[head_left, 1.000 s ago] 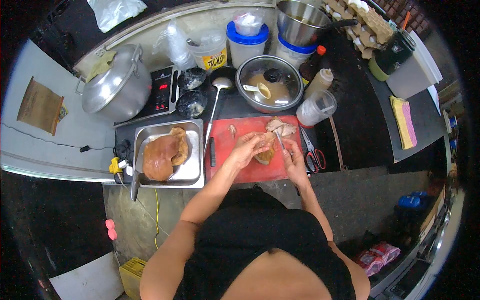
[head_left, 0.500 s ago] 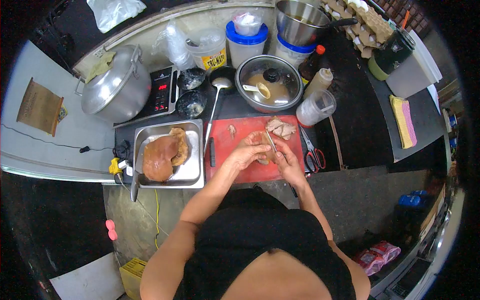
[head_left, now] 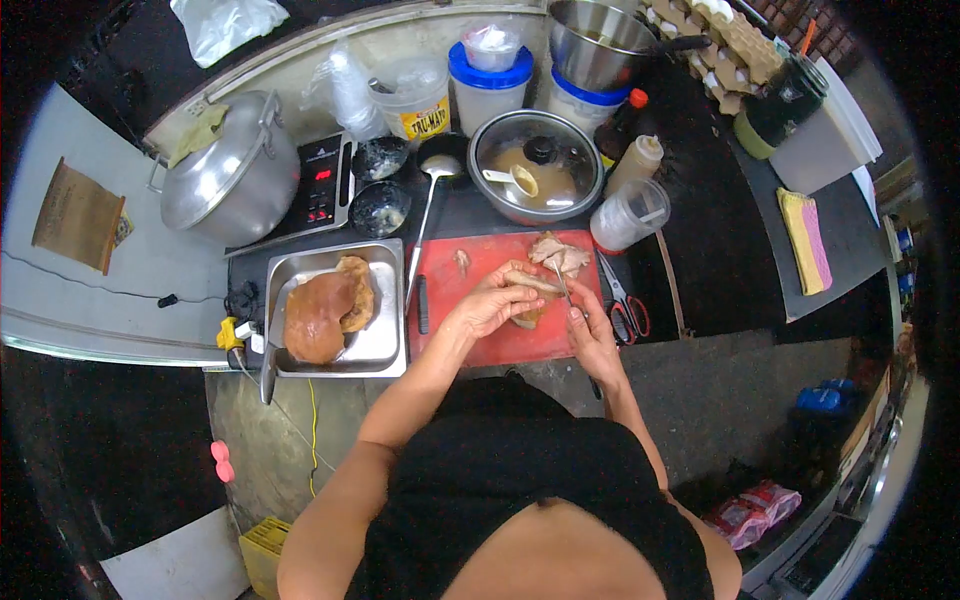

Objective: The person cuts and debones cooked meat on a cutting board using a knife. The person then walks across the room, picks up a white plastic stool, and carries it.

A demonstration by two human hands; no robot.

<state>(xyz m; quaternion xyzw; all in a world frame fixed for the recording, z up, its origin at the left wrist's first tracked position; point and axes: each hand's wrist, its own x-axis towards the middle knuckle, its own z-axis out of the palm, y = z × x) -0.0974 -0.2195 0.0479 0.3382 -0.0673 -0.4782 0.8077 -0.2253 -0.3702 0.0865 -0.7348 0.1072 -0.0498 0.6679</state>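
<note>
My left hand (head_left: pixel 494 303) is closed on a piece of cooked meat (head_left: pixel 538 282) above the red cutting board (head_left: pixel 470 345). My right hand (head_left: pixel 593 338) grips what looks like a slim knife (head_left: pixel 562 282), its metal end against the meat and a dark handle end showing by the wrist. Under the left fingers a brown-skinned piece (head_left: pixel 527 318) rests on the board, partly hidden. Cut pale meat (head_left: pixel 560 255) is heaped at the board's far right, and a small scrap (head_left: pixel 461 261) lies farther left.
Left of the board, a steel tray (head_left: pixel 393 345) holds large browned meat pieces (head_left: pixel 322 315). Red-handled scissors (head_left: pixel 628 312) lie to the right. Behind are a lidded bowl (head_left: pixel 540 205), a ladle (head_left: pixel 428 205), black bowls (head_left: pixel 380 208), a clear jar (head_left: pixel 628 218) and a large pot (head_left: pixel 228 185) beside an induction cooker (head_left: pixel 322 190).
My right hand has shifted slightly right and toward me, with the knife's metal end moving right. The meat in my left hand is turned, its pale edge now showing.
</note>
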